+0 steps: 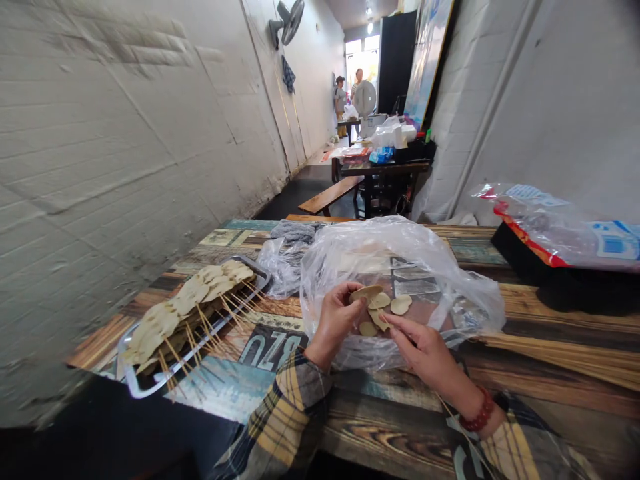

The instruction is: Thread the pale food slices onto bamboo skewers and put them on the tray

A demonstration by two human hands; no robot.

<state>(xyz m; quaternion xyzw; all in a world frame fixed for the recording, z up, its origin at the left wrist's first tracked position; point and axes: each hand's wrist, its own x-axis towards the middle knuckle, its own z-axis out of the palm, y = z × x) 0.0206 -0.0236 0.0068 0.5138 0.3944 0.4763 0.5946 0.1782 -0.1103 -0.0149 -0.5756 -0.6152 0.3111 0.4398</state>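
My left hand pinches a thin, tan, roughly round slice between thumb and fingers, above an open clear plastic bag. Close beside it, my right hand has its thumb and fingertips closed on the edge of another tan slice. What the slices are made of I cannot tell. A few loose slices lie in the bag just beyond my fingers. Below my right wrist a thin stick shows; whether my hand holds it is hidden.
On the left, a clear tray bears a pile of skewered slices, sticks pointing right. Loose bamboo skewers lie at right, near a black container with plastic packaging. A grey cloth sits behind the bag. People stand far back.
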